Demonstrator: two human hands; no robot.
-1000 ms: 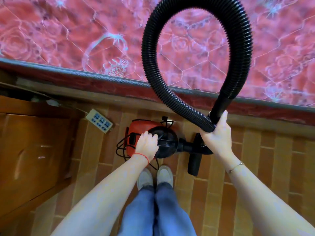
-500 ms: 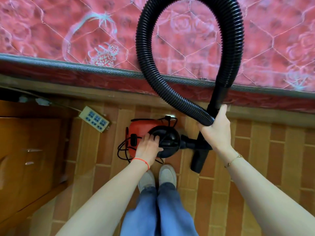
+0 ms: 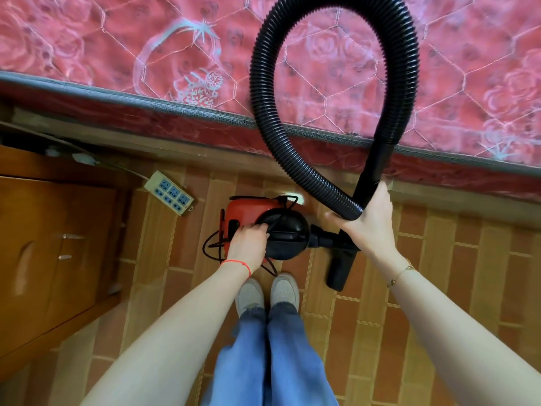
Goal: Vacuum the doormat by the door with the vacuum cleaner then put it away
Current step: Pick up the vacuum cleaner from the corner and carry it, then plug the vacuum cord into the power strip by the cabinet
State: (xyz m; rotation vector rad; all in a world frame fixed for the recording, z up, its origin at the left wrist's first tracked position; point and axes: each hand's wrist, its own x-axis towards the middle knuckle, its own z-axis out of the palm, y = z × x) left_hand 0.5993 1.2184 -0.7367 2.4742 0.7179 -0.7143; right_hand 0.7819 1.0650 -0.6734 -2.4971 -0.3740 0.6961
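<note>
While a red quilted mattress (image 3: 117,48) fills the view beyond both hands, the black hose (image 3: 263,118) loops above the right hand (image 3: 370,221), which grips it doubled. Left hand (image 3: 248,244) clasps the red vacuum cleaner (image 3: 248,209) on the tiled floor.

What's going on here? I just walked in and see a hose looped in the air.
A person stands by a bed with a red vacuum at their feet. The left hand grips the vacuum's top, and the right hand holds both ends of the looped black hose. A power strip lies nearby.
</note>
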